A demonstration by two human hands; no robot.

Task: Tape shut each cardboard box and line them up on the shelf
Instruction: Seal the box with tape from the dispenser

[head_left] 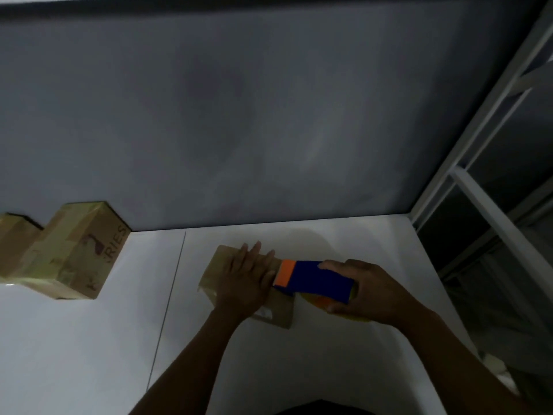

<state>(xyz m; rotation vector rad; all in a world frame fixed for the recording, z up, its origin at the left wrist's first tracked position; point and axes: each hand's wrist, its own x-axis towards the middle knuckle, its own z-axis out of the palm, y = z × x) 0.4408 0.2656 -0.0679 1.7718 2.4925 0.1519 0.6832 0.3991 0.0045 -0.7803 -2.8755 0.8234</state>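
Head view: a small cardboard box (278,311) lies on the white table (89,339) under the left hand (245,277), which rests flat on its top with the fingers straight and spread. Just beside it, the right hand (368,292) grips a blue and orange tape dispenser (317,280), fingers and thumb curled round its body; the orange end touches the box top next to the left hand's fingers. Well to the left of the left hand, two taped boxes (80,253) stand side by side against the grey wall (239,115). Beyond the right hand, at the table's right edge, rises a white shelf frame (478,193).
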